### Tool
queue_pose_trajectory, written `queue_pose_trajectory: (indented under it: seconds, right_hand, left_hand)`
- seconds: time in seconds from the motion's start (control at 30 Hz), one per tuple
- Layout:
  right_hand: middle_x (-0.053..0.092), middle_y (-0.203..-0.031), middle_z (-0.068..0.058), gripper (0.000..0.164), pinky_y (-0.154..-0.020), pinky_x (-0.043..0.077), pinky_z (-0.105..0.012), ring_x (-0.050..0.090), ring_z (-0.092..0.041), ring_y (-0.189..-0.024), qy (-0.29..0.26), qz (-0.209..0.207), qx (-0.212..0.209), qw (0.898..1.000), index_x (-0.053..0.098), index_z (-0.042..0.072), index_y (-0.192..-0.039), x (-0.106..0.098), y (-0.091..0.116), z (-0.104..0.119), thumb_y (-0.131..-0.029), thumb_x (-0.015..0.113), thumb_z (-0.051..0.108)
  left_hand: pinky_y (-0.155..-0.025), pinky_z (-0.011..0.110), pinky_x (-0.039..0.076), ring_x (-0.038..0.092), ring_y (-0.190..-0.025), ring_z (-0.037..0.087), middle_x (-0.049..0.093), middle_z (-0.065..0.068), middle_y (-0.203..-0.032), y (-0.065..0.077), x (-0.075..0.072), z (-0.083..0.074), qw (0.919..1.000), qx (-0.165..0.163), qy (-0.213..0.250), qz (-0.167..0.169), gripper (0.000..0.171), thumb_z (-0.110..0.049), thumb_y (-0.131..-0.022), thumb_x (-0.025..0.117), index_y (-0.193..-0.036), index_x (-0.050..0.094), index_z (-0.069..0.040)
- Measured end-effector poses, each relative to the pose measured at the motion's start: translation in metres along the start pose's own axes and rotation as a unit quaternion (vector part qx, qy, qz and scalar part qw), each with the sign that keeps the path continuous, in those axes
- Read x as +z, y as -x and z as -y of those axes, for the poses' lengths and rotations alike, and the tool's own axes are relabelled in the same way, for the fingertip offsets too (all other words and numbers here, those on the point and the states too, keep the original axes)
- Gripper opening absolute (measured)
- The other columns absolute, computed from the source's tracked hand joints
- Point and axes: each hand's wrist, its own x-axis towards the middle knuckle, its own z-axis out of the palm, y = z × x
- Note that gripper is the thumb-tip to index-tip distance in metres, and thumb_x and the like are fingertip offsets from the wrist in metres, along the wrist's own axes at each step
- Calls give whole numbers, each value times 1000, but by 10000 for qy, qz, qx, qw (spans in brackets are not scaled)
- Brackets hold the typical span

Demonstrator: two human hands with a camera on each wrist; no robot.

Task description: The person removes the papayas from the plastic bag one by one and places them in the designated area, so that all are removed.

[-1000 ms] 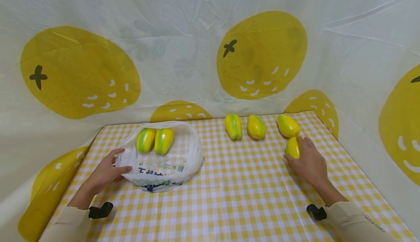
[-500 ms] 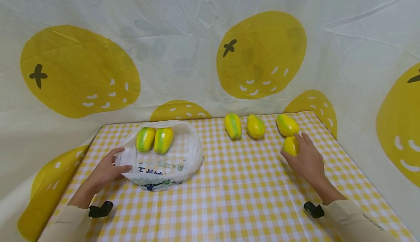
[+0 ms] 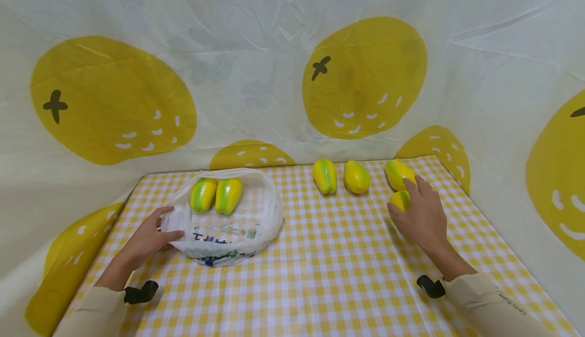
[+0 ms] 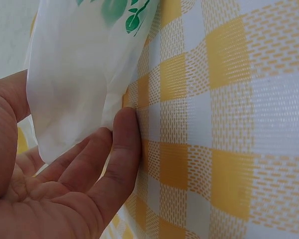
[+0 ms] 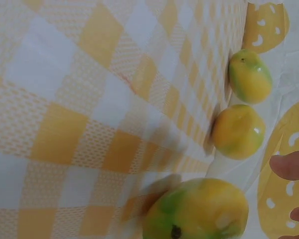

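Observation:
My left hand [image 3: 145, 238] holds the left edge of a white plastic bag [image 3: 270, 214], its film between thumb and fingers [image 4: 125, 144]. Two yellow-green papayas [image 3: 227, 196] lie inside the bag's wide mouth. At the right, my right hand [image 3: 421, 217] lies over a papaya [image 3: 399, 201] and covers much of it. Another papaya [image 3: 395, 172] sits just behind, close to the fingertips. The right wrist view has fingers [image 5: 293, 165] stretched out at its right edge, with a gap to the large papaya [image 5: 204, 204] beside them; which of the two this is, I cannot tell.
Two more papayas [image 3: 325, 176] stand side by side near the table's back edge, left of my right hand. A yellow-and-white checked cloth [image 3: 320, 276] covers the table. White sheeting [image 3: 256, 88] with large yellow fruit prints hangs behind and at the sides.
My right hand has shifted left and slightly away from me, its fingers reaching toward the rear papaya. The papaya under it has moved left and turned. My left hand and the bag stay put.

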Motion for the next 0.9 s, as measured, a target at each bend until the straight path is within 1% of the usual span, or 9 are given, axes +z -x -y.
queue_pose_trajectory:
  seconds: [0.1,0.17,0.2,0.3,0.43,0.53,0.63,0.7,0.9]
  right_hand:
    - [41,-155,-34,69,-112,32,-74,39,-58,-138,-60,-66,-61,9999,51,-6,-144,0,-2,6,-87,81,19]
    - [41,-155,-33,69,-106,36,-76,40,-58,-138,-114,-62,-90,9999,52,-5,-144,0,-3,12,-87,82,19]
    - [42,-156,-33,68,-105,37,-76,40,-58,-139,-155,-42,-89,9998,52,-5,-144,1,-4,16,-87,82,20]
    - [40,-158,-31,69,-99,42,-76,40,-57,-141,-244,132,-48,9996,51,-4,-146,1,-5,28,-90,80,22]
    - [37,-163,-28,69,-93,48,-69,42,-52,-143,-435,415,-12,9982,48,0,-151,5,-6,46,-93,77,27]
    - [36,-165,-27,69,-95,49,-67,43,-51,-144,-670,591,-50,9960,48,1,-152,12,-7,59,-95,76,29]
    - [34,-166,-25,69,-103,47,-68,42,-50,-145,-904,771,-47,9929,48,2,-152,19,-9,72,-96,75,30]
    - [33,-168,-23,69,-104,46,-67,42,-49,-146,-1005,872,-28,9911,48,3,-153,23,-10,80,-96,75,30]
    - [36,-167,-21,70,-105,48,-66,45,-48,-145,-1229,921,-125,9881,50,4,-152,37,-10,100,-94,78,29]
  left_hand:
    - [-80,28,60,61,-118,35,30,40,-156,1,0,-1,10000,-22,-2,-4,98,-24,-96,76,-165,10,-1]
    - [-80,28,60,60,-118,36,30,41,-156,1,0,-1,10000,-41,-32,-18,98,-24,-96,76,-165,10,0]
    - [-79,28,60,60,-118,36,30,40,-156,1,0,-1,10000,-58,-49,-34,98,-24,-96,76,-165,11,-1]
    - [-79,28,60,61,-117,35,32,41,-155,1,0,-2,10000,-40,-16,-30,98,-23,-96,76,-165,10,0]
    - [-79,29,61,63,-113,32,34,40,-154,2,1,-1,10000,4,77,-15,96,-21,-96,76,-164,11,1]
    - [-79,29,61,63,-113,32,33,40,-154,2,2,-1,10000,28,84,-27,96,-20,-96,76,-164,11,1]
    - [-80,29,61,62,-116,34,32,40,-155,2,2,-2,10000,18,65,-41,96,-20,-96,75,-164,11,1]
    - [-80,30,61,62,-117,35,32,40,-155,2,2,-2,10000,9,27,-55,95,-21,-96,75,-164,12,0]
    - [-83,31,62,61,-120,39,33,40,-156,1,1,-3,10000,-12,-58,-61,96,-23,-96,75,-164,12,1]
